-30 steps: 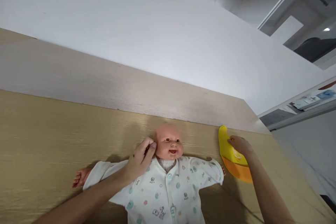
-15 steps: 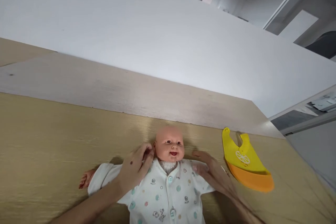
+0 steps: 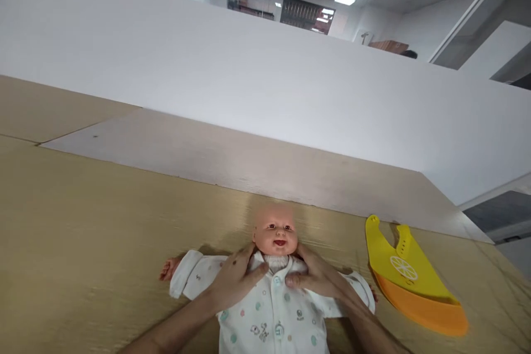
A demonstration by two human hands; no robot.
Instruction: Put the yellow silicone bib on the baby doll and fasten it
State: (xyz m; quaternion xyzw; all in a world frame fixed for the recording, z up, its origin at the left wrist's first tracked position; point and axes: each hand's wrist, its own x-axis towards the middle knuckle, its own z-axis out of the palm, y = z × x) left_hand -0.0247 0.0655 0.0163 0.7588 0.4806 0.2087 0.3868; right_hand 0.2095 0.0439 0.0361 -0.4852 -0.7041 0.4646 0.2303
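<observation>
A baby doll [image 3: 275,239] in a white printed romper [image 3: 271,318] lies on its back on the tan wooden table [image 3: 83,232], arms spread. My left hand [image 3: 235,281] rests on the doll's chest beside the collar, fingers pinched on the cloth near the neck. My right hand [image 3: 317,276] lies on the other side of the collar, fingers curled on the romper by the top button. A yellow and orange silicone bib [image 3: 409,282] lies flat on the table to the right of the doll, apart from both hands.
A pale wooden ledge [image 3: 207,155] runs behind the doll, with a white partition wall [image 3: 249,72] above it. Ceiling lights and shelving show beyond the partition. The table's right edge [image 3: 504,254] falls away past the bib.
My right hand left the bib on the table and came over to the doll's collar. My left hand slid from beside the doll's head down onto its chest. The view tilted up.
</observation>
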